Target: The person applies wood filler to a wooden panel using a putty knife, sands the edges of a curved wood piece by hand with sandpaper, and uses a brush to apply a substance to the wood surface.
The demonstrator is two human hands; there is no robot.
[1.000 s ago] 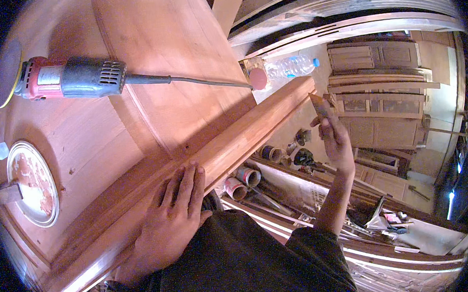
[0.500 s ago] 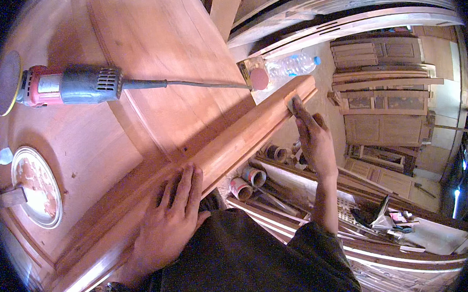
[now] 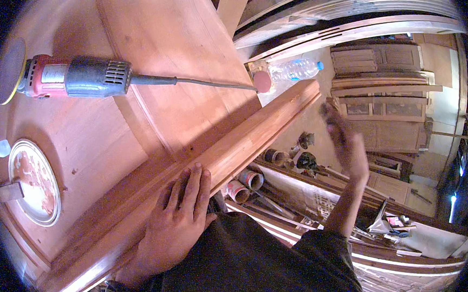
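My left hand (image 3: 178, 220) lies flat, palm down and fingers slightly spread, on a long reddish wooden rail (image 3: 255, 133) that runs diagonally along the edge of a big wooden panel (image 3: 179, 57). It holds nothing. My right hand (image 3: 345, 141) is raised in the air just off the rail's far end, apart from the wood and blurred by motion. Whether anything sits between its fingers cannot be made out.
A red and grey electric sander (image 3: 77, 78) lies on the panel at upper left, its cord running right to a round red knob (image 3: 262, 81). A round dish (image 3: 53, 204) with reddish paste sits at left. A plastic bottle (image 3: 293, 68), pipes (image 3: 247, 180) and stacked door frames lie beyond the edge.
My right hand went in to the rail's far end, then came away to the right and now hangs off it, blurred. The left hand has stayed flat on the rail.
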